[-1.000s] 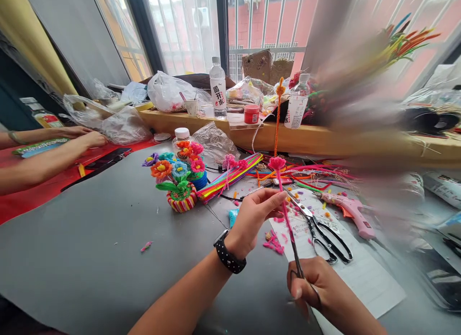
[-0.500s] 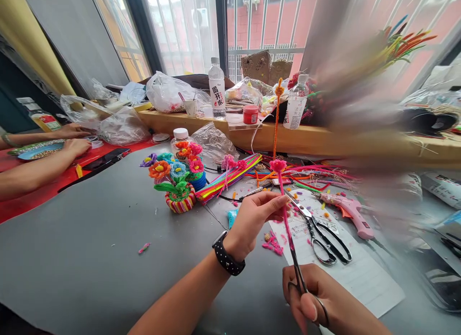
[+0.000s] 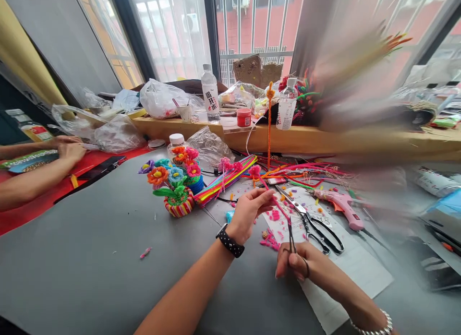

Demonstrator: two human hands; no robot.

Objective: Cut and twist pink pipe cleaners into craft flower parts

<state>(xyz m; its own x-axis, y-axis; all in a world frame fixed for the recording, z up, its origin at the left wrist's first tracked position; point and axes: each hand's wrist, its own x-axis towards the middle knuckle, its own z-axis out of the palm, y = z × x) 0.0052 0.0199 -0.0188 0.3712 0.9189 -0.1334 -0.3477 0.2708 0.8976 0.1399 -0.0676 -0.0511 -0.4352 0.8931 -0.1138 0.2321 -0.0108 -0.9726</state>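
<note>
My left hand (image 3: 247,212) pinches a pink pipe-cleaner flower (image 3: 255,171) by its stem, with the bloom tilting away up and to the left. Two fingers and thumb of my right hand (image 3: 304,263) are wrapped round the ring handles of small metal scissors (image 3: 292,240). Their narrow tips meet the lower end of the pink stem; whether the blades are apart there, I cannot tell. Pink fluff clippings (image 3: 270,240) lie on the table just below. Larger black-handled scissors (image 3: 306,215) rest on a paper sheet (image 3: 360,268) beyond my right hand.
A pink glue gun (image 3: 340,205) lies at the right. Left of my hands stands a striped pot (image 3: 179,206) of pipe-cleaner flowers, near a bundle of coloured pipe cleaners (image 3: 226,179). Bottles and bags line the wooden ledge (image 3: 306,139). Another person's hands (image 3: 70,150) are at far left.
The pink flower has tipped left and lower, away from the upright orange stem behind it. My right hand with the small scissors has risen slightly and moved left. The view has shifted a little.
</note>
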